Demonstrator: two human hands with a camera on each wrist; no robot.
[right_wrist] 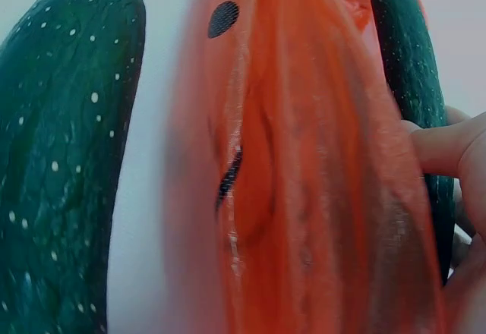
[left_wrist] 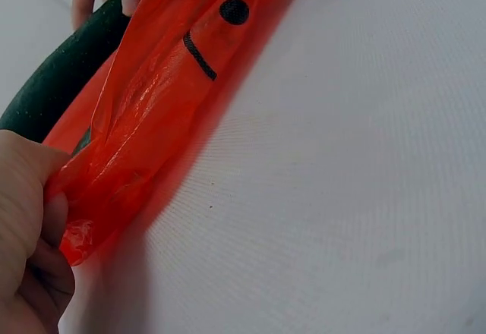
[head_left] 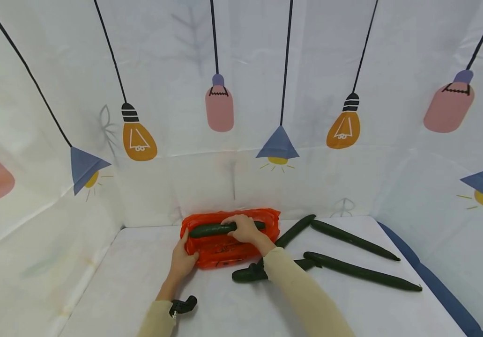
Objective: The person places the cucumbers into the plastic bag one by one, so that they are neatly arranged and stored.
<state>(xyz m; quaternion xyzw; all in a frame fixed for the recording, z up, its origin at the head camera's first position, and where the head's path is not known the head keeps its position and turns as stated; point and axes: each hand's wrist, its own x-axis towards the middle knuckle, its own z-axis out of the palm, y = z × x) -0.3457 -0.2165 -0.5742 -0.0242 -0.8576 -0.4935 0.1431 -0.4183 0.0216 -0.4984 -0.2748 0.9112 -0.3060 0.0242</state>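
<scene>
A red plastic bag (head_left: pixel 224 256) with black print lies at the back of the table. My right hand (head_left: pixel 245 229) grips a dark green cucumber (head_left: pixel 209 230) around its middle, over the bag. In the right wrist view, thumb and fingers wrap the cucumber (right_wrist: pixel 410 53) beside the bag's upright side (right_wrist: pixel 319 159). At the bag's left end is my left hand (head_left: pixel 182 258). The left wrist view has its curled fingers pinching the bag's edge (left_wrist: pixel 114 174), close to one end of the cucumber (left_wrist: pixel 64 76). Part of a green thing shows inside the bag there.
Several more cucumbers lie on the white table (head_left: pixel 220 299) to the right, one of them (head_left: pixel 245 275) under my right forearm. Another cucumber (head_left: pixel 355 239) points toward the right edge. A white cloth wall (head_left: pixel 245 182) printed with lamps stands right behind the bag.
</scene>
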